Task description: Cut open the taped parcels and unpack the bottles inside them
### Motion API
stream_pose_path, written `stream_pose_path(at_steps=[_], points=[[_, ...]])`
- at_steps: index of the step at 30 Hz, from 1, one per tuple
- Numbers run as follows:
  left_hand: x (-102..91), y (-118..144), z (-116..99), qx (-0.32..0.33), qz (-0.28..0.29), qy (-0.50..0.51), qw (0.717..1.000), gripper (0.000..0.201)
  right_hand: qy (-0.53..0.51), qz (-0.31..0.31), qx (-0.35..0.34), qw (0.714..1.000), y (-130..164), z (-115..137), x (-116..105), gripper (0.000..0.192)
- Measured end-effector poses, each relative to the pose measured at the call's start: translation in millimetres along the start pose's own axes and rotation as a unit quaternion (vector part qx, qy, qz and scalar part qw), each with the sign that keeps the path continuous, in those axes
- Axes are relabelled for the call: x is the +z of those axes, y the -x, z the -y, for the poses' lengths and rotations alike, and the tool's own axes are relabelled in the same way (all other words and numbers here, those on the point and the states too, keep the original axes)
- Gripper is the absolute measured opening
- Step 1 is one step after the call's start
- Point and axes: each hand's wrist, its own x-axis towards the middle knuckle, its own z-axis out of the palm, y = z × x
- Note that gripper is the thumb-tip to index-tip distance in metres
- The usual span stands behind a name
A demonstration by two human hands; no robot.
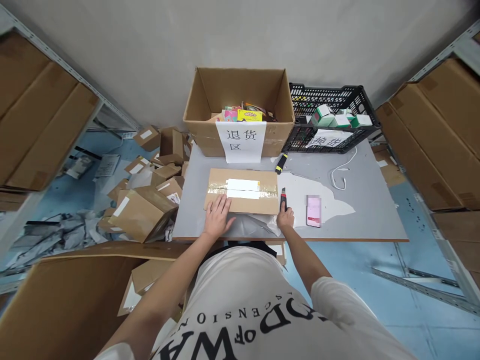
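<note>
On one table [375, 210]: two brown cartons [242, 204] [242, 89], two paper signs [242, 142] [328, 138], one plastic crate [294, 143], one red-and-black utility knife [283, 199], one smartphone [314, 212], one cable [332, 173].

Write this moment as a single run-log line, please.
left hand: flat on taped carton | right hand: holding red-and-black cutter | carton: closed, label on top | phone: on table, beside right hand

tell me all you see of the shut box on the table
The box looks like brown cardboard, oblong and shut. Clear, shiny tape runs lengthwise along its top, with a white label near the middle; any print is unreadable. It lies on the table, long sides roughly parallel to the near edge. The left hand rests on its near left part; the right hand, holding a cutter, is by its near right corner.
</note>
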Motion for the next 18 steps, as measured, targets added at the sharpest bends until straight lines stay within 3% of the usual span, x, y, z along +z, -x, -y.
stream_pose_path(at_steps=[4,6,8,10,14,18], points=[[1.7,0,0,-0.001,-0.006,0.006,1.0,0.068,-0.044,-0.037,0.134,0.989,-19,-3,7,0.065],[2.9,-1,1,-0.002,-0.009,0.013,1.0,0.068,-0.065,-0.104,0.191,0.974,-35,-7,-2,0.062],[4.0,-2,1,-0.006,-0.011,0.021,1.0,0.068,-0.084,-0.199,0.198,0.956,-53,-9,-21,0.061],[4.8,-2,2,-0.006,-0.009,0.028,1.0,0.07,-0.087,-0.256,0.108,0.957,-70,-5,-44,0.063],[4.2,-3,3,0.002,-0.004,0.037,0.999,0.074,-0.009,-0.155,-0.152,0.976,-103,22,-76,0.069],[1.4,-3,3,0.004,0.003,0.038,0.999,0.078,0.078,-0.07,-0.223,0.969,-125,45,-75,0.062]])
